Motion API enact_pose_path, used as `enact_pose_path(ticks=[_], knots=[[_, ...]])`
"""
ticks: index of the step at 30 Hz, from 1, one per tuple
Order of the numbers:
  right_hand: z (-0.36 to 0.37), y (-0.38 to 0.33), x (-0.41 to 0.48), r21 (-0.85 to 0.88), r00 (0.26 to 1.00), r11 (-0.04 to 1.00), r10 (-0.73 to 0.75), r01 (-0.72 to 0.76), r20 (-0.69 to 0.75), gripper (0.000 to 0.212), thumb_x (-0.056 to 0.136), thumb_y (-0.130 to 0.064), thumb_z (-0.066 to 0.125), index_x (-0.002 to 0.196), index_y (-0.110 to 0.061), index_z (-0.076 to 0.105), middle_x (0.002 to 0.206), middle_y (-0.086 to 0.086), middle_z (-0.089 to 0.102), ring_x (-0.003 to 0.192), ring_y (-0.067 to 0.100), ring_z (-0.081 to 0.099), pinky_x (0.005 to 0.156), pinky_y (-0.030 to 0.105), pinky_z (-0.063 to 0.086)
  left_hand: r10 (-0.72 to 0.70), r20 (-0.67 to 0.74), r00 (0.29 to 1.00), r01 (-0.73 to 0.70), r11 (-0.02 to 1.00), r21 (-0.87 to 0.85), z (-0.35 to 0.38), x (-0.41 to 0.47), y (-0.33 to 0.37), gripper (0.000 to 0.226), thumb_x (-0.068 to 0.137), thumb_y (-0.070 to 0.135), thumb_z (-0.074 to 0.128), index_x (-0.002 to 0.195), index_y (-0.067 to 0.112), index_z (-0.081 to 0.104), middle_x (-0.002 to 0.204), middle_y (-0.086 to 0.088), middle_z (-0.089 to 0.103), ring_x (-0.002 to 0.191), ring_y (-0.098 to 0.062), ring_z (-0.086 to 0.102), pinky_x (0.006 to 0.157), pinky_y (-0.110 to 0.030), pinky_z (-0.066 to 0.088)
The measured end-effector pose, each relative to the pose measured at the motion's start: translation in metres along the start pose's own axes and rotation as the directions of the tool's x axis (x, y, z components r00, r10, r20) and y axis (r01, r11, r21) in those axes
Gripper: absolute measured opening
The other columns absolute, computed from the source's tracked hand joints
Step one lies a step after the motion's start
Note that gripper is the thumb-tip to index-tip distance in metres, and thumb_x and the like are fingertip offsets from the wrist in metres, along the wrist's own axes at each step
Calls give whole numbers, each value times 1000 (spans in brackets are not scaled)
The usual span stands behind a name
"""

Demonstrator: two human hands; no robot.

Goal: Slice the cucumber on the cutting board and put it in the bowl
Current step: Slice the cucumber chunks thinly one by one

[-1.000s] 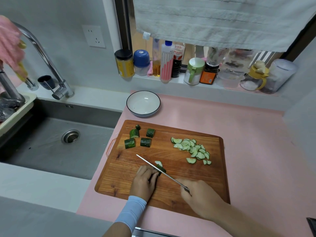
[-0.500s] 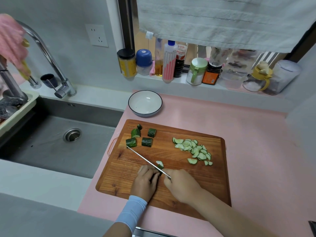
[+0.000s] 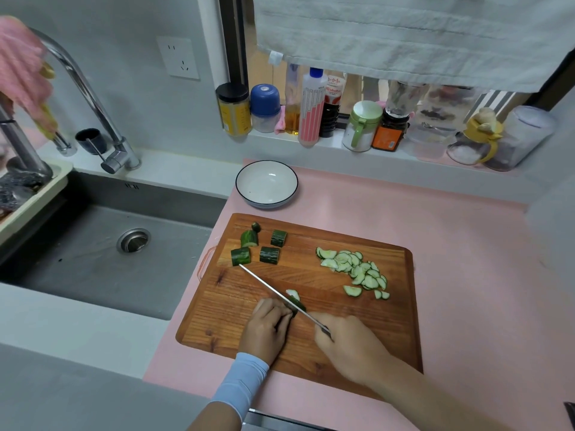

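Grey sink (image 3: 93, 269) on the left and pink counter (image 3: 466, 244) next to it, and on the counter sits the wooden cutting board (image 3: 236, 306) with the white bowl (image 3: 264, 188) just behind its far left corner. The right hand (image 3: 348, 343) is wrapped around the knife (image 3: 267, 286) handle, blade angled across the board with its tip right by the cucumber chunks (image 3: 269, 254), while the left hand (image 3: 264, 329) has its fingers curled down on the short cucumber piece (image 3: 297, 304) under the blade. The pile of thin slices (image 3: 354, 269) lies on the board's right half, well apart from the chunks at the far left corner.
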State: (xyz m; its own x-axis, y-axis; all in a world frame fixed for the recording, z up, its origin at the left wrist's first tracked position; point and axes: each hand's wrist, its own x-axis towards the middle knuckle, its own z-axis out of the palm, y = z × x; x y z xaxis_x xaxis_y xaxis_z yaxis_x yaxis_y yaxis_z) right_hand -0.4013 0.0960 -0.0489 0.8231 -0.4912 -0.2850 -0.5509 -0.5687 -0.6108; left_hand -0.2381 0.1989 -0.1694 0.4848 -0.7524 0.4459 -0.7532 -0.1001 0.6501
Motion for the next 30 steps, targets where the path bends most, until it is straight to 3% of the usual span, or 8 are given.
enact_pose_path(ticks=[7,10,14,16,22,28,30], knots=[[-6,5,-12,-11,999,1000,-16,17,28,22,101,-23,42,101,-28,64,70,-6,63,64,15,60,61,32,48,8,23,1000,-8,1000,-1,-1,-1,-1,4,84,6,74,84,9,72,85,2,60,83,-15,57,84,-20,47],[-4,4,-10,-32,999,999,-17,18,32,21,100,-24,41,101,-29,62,71,-4,63,66,17,60,63,34,49,0,20,1000,0,1000,13,-1,0,0,6,83,6,75,84,11,71,83,1,59,81,-15,56,85,-15,44],[0,-1,2,-25,998,999,26,-24,54,21,98,-25,43,84,-38,52,63,-7,57,61,14,55,59,28,41,-2,13,1000,2,1000,17,-1,0,1,7,81,5,77,83,10,73,82,1,60,82,-12,55,88,-10,40],[4,-4,15,6,997,999,40,-40,65,22,96,-23,44,79,-35,52,60,-7,54,60,14,52,61,31,41,-1,13,1000,0,1000,25,-1,0,1,7,80,5,77,83,9,73,81,1,60,82,-11,55,88,-8,38],[10,-13,36,-11,997,999,48,-48,60,18,97,-27,45,88,-28,60,77,4,68,75,26,62,72,39,49,23,-11,1000,-22,999,25,-1,0,3,4,84,6,73,81,8,71,83,0,62,84,-11,55,88,-8,39],[8,-13,32,-6,997,999,46,-45,55,26,97,-29,44,107,-25,67,82,2,71,79,24,64,75,40,52,24,-8,1000,-24,999,32,0,0,3,4,85,8,72,82,9,71,84,0,62,84,-13,57,87,-11,41],[5,-13,28,8,997,999,45,-45,64,24,97,-29,43,102,-28,66,75,-3,67,76,21,62,74,40,52,17,-15,1000,-17,1000,24,-1,0,4,10,89,14,67,82,9,71,85,1,62,84,-12,57,87,-12,42]])
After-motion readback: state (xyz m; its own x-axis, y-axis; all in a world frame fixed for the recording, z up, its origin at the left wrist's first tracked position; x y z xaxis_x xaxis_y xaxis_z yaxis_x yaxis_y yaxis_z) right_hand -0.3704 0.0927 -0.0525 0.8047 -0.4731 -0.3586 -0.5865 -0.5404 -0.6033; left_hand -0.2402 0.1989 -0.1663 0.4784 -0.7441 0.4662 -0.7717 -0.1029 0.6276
